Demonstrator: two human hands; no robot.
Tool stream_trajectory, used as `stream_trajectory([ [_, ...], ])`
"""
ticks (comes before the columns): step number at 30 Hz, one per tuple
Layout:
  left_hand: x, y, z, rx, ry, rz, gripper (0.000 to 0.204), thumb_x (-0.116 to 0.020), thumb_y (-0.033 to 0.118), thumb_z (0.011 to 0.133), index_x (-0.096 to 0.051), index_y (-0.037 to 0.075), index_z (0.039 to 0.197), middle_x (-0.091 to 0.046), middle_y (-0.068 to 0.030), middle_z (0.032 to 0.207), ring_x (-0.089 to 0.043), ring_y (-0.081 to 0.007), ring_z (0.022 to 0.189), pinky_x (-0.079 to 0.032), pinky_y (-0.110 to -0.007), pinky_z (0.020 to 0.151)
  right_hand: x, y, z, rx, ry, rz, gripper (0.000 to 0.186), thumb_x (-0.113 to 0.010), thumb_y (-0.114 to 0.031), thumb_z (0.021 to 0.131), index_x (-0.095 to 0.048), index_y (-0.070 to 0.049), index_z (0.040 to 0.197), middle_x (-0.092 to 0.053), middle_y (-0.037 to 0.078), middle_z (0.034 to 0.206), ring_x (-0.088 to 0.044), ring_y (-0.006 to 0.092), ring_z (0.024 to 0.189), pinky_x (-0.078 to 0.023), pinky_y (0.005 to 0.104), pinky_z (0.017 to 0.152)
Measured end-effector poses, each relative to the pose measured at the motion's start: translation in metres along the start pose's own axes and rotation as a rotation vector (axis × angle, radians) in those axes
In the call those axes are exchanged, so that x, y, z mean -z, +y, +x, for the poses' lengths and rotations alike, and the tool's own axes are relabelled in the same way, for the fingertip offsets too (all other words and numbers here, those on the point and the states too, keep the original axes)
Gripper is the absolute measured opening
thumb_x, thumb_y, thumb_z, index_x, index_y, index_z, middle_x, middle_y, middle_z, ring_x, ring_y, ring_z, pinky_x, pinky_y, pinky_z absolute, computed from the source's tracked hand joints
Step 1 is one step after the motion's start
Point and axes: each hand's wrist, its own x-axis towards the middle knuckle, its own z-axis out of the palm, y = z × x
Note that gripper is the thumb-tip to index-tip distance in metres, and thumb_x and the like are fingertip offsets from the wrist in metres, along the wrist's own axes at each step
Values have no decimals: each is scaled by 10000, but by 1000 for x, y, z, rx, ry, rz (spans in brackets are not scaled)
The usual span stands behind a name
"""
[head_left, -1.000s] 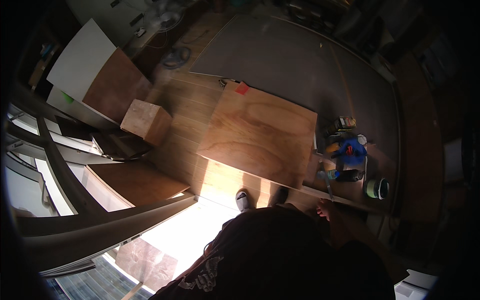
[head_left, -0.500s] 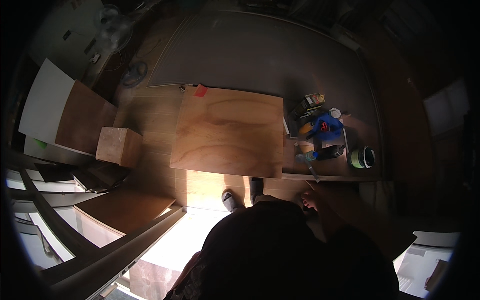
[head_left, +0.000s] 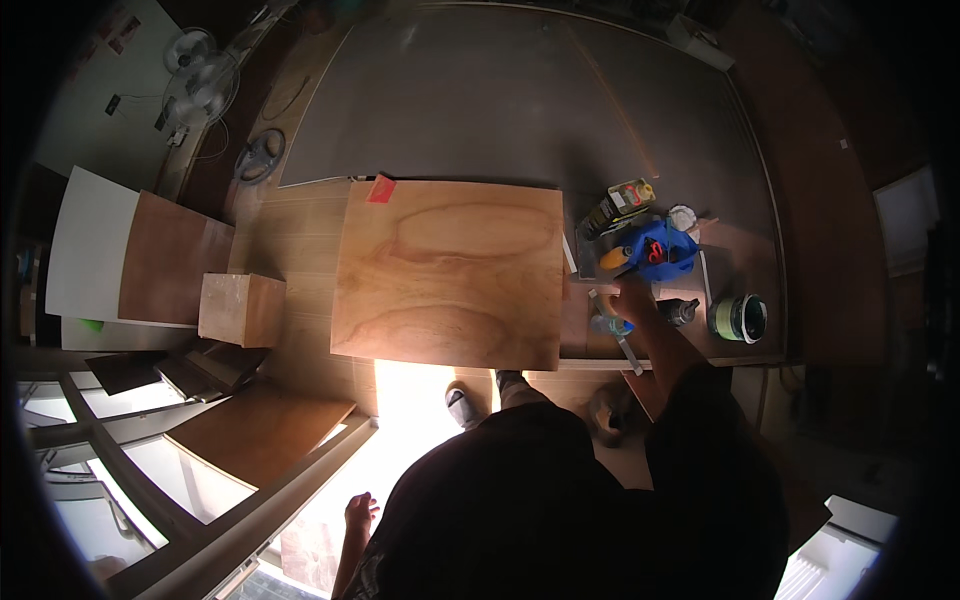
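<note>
My right hand [head_left: 631,293] reaches over a cluster of supplies on the right, seen from its back; whether its fingers hold anything is hidden. Just beyond it are a yellow-orange object [head_left: 615,258] and a blue bag [head_left: 675,256] with a red-handled item [head_left: 656,252] on it. Beside the wrist lie a clear bottle [head_left: 606,325] with a blue part and a dark bottle [head_left: 682,311]. My left hand [head_left: 361,511] hangs low at my left side, fingers loosely bent and apart, with nothing visible in it. A wooden panel [head_left: 450,275] lies flat before me, a red piece [head_left: 381,188] at its far left corner.
Near the supplies stand a tin can [head_left: 622,205], a white-topped pot [head_left: 683,219] and a green-banded tub [head_left: 740,318]. A wooden box [head_left: 240,309] and leaning boards [head_left: 175,258] are at left, a fan [head_left: 203,90] behind. A large dark sheet [head_left: 470,100] spreads beyond the panel.
My right hand has moved from beside my body forward over the supplies. My left hand has come into sight at lower left. The view has shifted slightly and become brighter.
</note>
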Motion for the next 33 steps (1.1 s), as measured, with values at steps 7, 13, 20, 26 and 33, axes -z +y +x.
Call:
stream_trajectory([
  [7, -65, 11, -70, 94, 27, 18, 315, -597, 244, 888, -611, -8, 1076, -659, -133, 997, -654, -227, 858, -523, -323, 745, 35, 60, 185, 61, 198, -608, 638, -780, -249, 679, -471, -66, 1206, -508, 117, 1244, -487, 329, 1172, -465, 447, 934],
  [13, -69, -13, -123, 415, 128, 0, 372, -641, 342, 870, -640, 27, 1069, -675, -121, 991, -642, -191, 886, -503, -338, 810, 45, 51, 226, -88, -55, -486, 1174, -861, -191, 552, -145, -158, 1482, -186, 50, 1536, -160, 321, 1416, -313, 517, 1087],
  [20, -102, -57, -174, 481, 241, -9, 399, -649, 392, 845, -654, 49, 1049, -674, -142, 1003, -636, -241, 933, -498, -356, 819, 37, 58, 223, 76, -70, -697, 1106, -849, -202, 603, -173, -194, 1479, -197, 48, 1534, -199, 295, 1412, -301, 529, 1081],
  [26, -89, -30, -178, 504, 212, 16, 400, -659, 399, 835, -666, 47, 1025, -673, -141, 989, -630, -234, 922, -486, -341, 839, 20, 104, 275, 456, 196, -754, 840, -725, -231, 737, -281, -125, 1443, -332, 129, 1461, -370, 325, 1317, -294, 539, 1059],
  [33, -62, -16, -162, 482, 250, -163, 351, -651, 290, 875, -621, 1, 1072, -669, -123, 984, -641, -172, 811, -534, -316, 750, 35, 68, 266, 328, 36, -747, 682, -598, -235, 846, -295, -96, 1441, -354, 120, 1461, -325, 282, 1359, -238, 527, 1098],
])
